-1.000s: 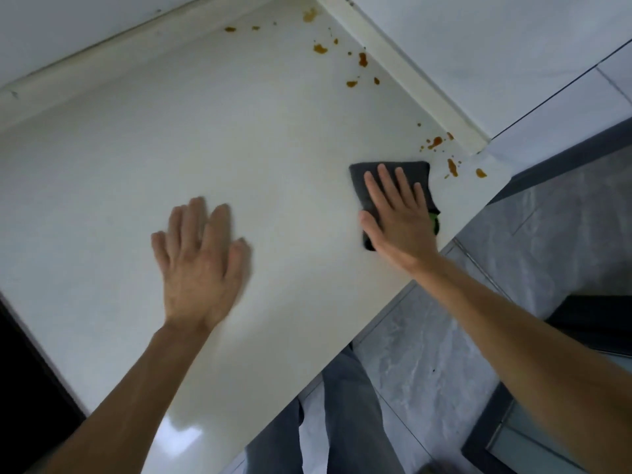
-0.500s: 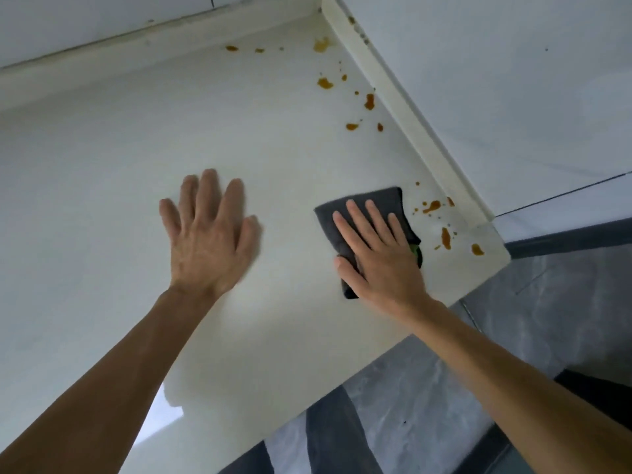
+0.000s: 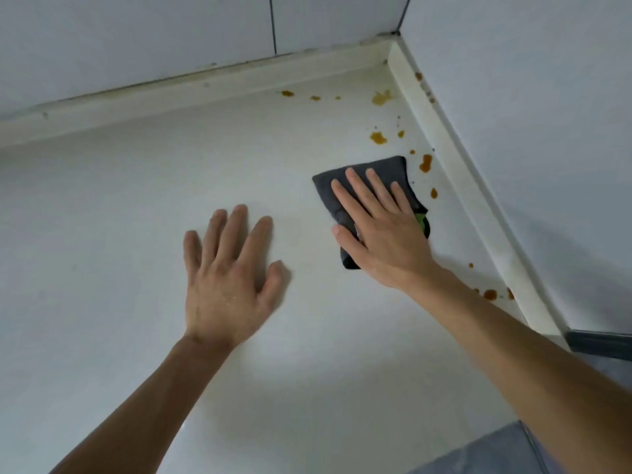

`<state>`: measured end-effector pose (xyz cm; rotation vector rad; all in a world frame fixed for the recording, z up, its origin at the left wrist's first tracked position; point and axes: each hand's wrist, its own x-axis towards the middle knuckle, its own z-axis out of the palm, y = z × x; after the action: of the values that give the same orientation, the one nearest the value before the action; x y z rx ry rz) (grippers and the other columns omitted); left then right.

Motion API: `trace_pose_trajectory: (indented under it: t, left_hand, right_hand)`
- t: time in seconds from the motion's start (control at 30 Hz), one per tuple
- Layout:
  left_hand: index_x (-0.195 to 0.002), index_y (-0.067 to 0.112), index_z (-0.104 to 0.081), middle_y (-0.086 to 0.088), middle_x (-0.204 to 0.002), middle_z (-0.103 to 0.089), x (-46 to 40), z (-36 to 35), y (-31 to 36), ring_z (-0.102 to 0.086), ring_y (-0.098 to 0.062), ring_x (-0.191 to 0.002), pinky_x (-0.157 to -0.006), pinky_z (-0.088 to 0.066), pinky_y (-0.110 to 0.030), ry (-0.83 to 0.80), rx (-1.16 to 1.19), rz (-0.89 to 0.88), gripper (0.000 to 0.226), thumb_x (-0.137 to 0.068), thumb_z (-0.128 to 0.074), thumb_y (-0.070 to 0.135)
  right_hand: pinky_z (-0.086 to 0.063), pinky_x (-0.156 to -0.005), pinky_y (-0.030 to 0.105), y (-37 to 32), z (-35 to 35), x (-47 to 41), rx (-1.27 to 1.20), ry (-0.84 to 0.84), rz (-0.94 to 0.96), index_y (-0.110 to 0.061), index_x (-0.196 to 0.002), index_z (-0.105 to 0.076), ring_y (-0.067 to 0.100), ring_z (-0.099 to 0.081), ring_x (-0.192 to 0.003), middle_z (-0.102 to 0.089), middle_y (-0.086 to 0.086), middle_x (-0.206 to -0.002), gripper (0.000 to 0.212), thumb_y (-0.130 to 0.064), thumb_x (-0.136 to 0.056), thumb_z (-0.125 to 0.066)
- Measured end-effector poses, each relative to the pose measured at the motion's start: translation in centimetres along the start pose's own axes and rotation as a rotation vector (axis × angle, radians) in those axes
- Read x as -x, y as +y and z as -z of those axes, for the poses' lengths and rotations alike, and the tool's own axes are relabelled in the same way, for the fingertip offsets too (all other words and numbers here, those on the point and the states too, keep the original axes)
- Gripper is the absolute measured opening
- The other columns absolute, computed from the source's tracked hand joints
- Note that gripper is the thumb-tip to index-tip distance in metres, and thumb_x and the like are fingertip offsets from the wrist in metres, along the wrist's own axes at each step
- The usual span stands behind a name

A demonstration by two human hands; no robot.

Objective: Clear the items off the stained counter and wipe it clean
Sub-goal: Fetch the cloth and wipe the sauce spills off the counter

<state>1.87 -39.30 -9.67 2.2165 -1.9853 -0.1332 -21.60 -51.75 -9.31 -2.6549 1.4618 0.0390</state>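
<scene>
The white glossy counter [image 3: 136,200] bears about a dozen orange-brown stains [image 3: 378,137]; the right hand [image 3: 379,227] presses flat on one folded dark grey cloth [image 3: 393,167], and the left hand [image 3: 229,271] lies flat and empty.

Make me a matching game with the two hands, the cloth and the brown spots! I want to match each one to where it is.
Things:
1. left hand
2. right hand
3. dark cloth
4. brown spots

Places:
A. near the back corner and along the right wall
B. under a flat palm
C. flat on bare counter
D. pressing on the cloth

Pairs: 1-C, 2-D, 3-B, 4-A
</scene>
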Motion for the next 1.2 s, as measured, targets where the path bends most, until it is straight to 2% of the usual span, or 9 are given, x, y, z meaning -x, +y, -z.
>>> trace_pose_trajectory:
  t: [0.17, 0.23, 0.4, 0.47, 0.6, 0.73, 0.83, 0.93, 1.2]
  left_hand:
    - [-0.155, 0.025, -0.046, -0.011, -0.166, -0.036, 0.1, 0.0, 0.0, -0.028, -0.038, -0.157, -0.123, -0.022, -0.062, -0.041, 0.003, 0.022, 0.063, -0.099, -0.045, 0.054]
    - [-0.155, 0.025, -0.046, -0.010, -0.167, -0.035, 0.1, 0.0, -0.1, -0.027, -0.038, -0.158, -0.123, -0.021, -0.063, -0.041, -0.002, 0.018, 0.063, -0.100, -0.044, 0.055]
    - [-0.157, 0.026, -0.045, -0.010, -0.169, -0.034, 0.2, -0.1, -0.4, -0.025, -0.037, -0.160, -0.124, -0.020, -0.063, -0.056, -0.024, 0.013, 0.064, -0.102, -0.038, 0.058]
    - [-0.158, 0.026, -0.044, -0.010, -0.170, -0.033, 0.2, -0.1, -0.4, -0.025, -0.037, -0.160, -0.125, -0.020, -0.064, -0.055, -0.026, 0.017, 0.065, -0.103, -0.037, 0.058]
    - [-0.157, 0.025, -0.047, -0.010, -0.169, -0.035, 0.1, -0.2, -0.1, -0.027, -0.037, -0.159, -0.123, -0.021, -0.065, -0.028, -0.014, 0.030, 0.064, -0.100, -0.044, 0.055]
    - [-0.154, 0.023, -0.050, -0.011, -0.167, -0.037, -0.1, 0.0, 0.1, -0.030, -0.039, -0.157, -0.121, -0.024, -0.066, -0.022, -0.011, 0.028, 0.063, -0.098, -0.047, 0.053]
    - [-0.154, 0.023, -0.050, -0.011, -0.168, -0.036, 0.0, 0.1, 0.1, -0.028, -0.039, -0.158, -0.121, -0.024, -0.066, -0.026, -0.012, 0.027, 0.063, -0.099, -0.047, 0.054]
    - [-0.155, 0.024, -0.049, -0.010, -0.169, -0.035, 0.0, -0.1, -0.3, -0.027, -0.037, -0.159, -0.123, -0.022, -0.065, -0.021, -0.020, 0.015, 0.064, -0.101, -0.044, 0.056]
    - [-0.156, 0.024, -0.050, -0.009, -0.169, -0.036, 0.1, -0.1, -0.2, -0.028, -0.037, -0.159, -0.124, -0.022, -0.064, -0.012, -0.002, 0.019, 0.064, -0.100, -0.045, 0.056]
  right_hand:
    - [-0.006, -0.129, 0.051, -4.3, 0.5, -11.1, -0.081, 0.058, -0.231, -0.029, -0.165, -0.015, 0.026, -0.006, -0.160, -0.010, 0.000, -0.174, 0.066, -0.053, -0.104, -0.023]
    - [-0.005, -0.129, 0.052, -6.6, 0.7, -14.1, -0.104, 0.056, -0.237, -0.028, -0.165, -0.016, 0.027, -0.006, -0.160, -0.010, 0.001, -0.174, 0.066, -0.052, -0.104, -0.024]
    - [-0.009, -0.129, 0.047, -6.2, 1.1, -13.5, -0.016, 0.023, 0.167, -0.031, -0.164, -0.020, 0.023, -0.010, -0.160, -0.015, -0.004, -0.173, 0.065, -0.054, -0.104, -0.028]
    - [-0.010, -0.129, 0.045, -3.7, 1.2, -12.6, 0.024, 0.017, 0.227, -0.034, -0.164, -0.020, 0.020, -0.010, -0.160, -0.014, -0.007, -0.173, 0.064, -0.056, -0.104, -0.028]
    - [-0.009, -0.129, 0.048, -0.1, 1.5, -14.2, -0.025, 0.041, -0.073, -0.033, -0.164, -0.018, 0.022, -0.010, -0.160, -0.013, -0.005, -0.173, 0.065, -0.054, -0.104, -0.028]
    - [-0.007, -0.128, 0.054, -4.1, 1.2, -17.3, -0.091, 0.077, -0.283, -0.027, -0.165, -0.019, 0.029, -0.010, -0.159, -0.015, 0.002, -0.173, 0.067, -0.050, -0.102, -0.026]
    - [-0.011, -0.127, 0.052, -7.6, 1.2, -17.5, -0.058, 0.059, -0.055, -0.030, -0.163, -0.025, 0.028, -0.016, -0.158, -0.021, 0.000, -0.171, 0.067, -0.051, -0.100, -0.031]
    - [-0.015, -0.127, 0.048, -5.9, 1.4, -17.8, -0.041, 0.040, 0.164, -0.034, -0.161, -0.029, 0.023, -0.021, -0.157, -0.025, -0.005, -0.170, 0.065, -0.052, -0.099, -0.035]
    - [-0.010, -0.128, 0.052, 4.1, 1.6, -16.9, -0.100, 0.091, -0.307, -0.029, -0.163, -0.021, 0.027, -0.015, -0.158, -0.017, 0.001, -0.172, 0.066, -0.050, -0.101, -0.027]
